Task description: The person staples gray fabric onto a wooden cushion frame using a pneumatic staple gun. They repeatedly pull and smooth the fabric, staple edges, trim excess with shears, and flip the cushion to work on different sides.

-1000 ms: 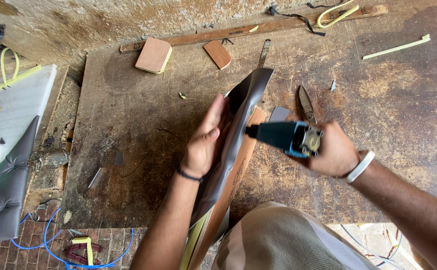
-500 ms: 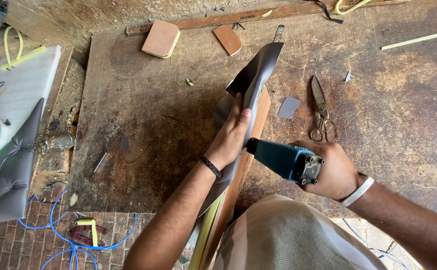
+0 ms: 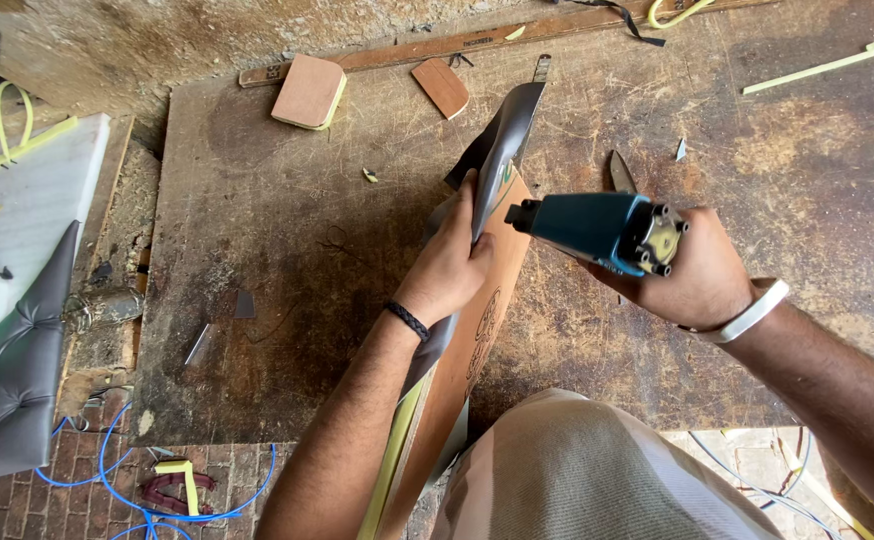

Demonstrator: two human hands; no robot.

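My left hand (image 3: 454, 262) grips the upper edge of a thin plywood panel (image 3: 472, 345) stood on edge, pinching dark grey leatherette (image 3: 505, 140) over that edge. A strip of yellow foam (image 3: 389, 463) shows along the panel's lower side. My right hand (image 3: 692, 268) holds a teal pneumatic staple gun (image 3: 592, 225), its nose pointing left at the panel edge just beside my left fingers. The panel leans against my knee (image 3: 577, 470) and rests on a worn wooden work board (image 3: 257, 260).
Two small foam-backed plywood pieces (image 3: 310, 92) (image 3: 441, 87) and a long wooden ruler (image 3: 427, 47) lie at the board's far edge. Scissors (image 3: 620, 172) sit behind the gun. A grey tufted cushion (image 3: 2, 385) and white foam sheet (image 3: 27, 190) lie left. Blue hose (image 3: 127, 480) loops on the brick floor.
The staple gun has risen from low beside the panel up to the covered edge near my left fingers. My left hand keeps its grip on the leatherette and panel.
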